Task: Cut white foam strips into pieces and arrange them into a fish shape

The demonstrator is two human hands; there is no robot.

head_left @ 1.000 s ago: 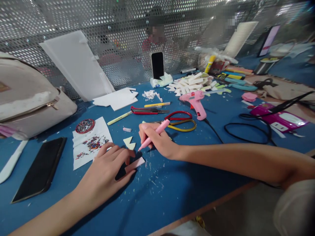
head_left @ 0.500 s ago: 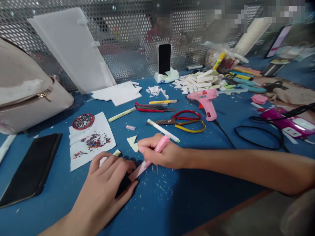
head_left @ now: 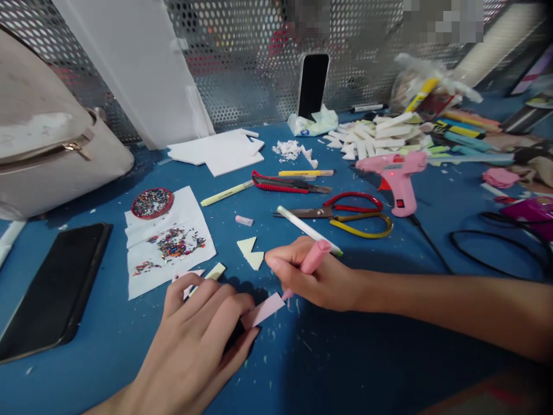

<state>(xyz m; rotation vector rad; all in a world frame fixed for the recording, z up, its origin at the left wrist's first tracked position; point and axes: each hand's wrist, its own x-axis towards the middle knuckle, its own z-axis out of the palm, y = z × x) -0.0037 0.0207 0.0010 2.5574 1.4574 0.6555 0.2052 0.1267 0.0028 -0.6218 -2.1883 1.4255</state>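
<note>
Steadying pink strip (head_left: 264,310) on desk (head_left: 367,351), we're pinching it in left hand (head_left: 201,325), pink marker (head_left: 317,256) in right hand (head_left: 330,285); strip's long axis is running rightward, slightly away, from left hand toward marker tip.

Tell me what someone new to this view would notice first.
Probably the pink glue gun, lying on the blue table beyond the right hand. Nearer, that hand grips a pink marker, its tip close to the end of a pale pink strip held by the left hand. Off to the left, a red-rimmed dish of glittery beads sits on white paper.
</note>
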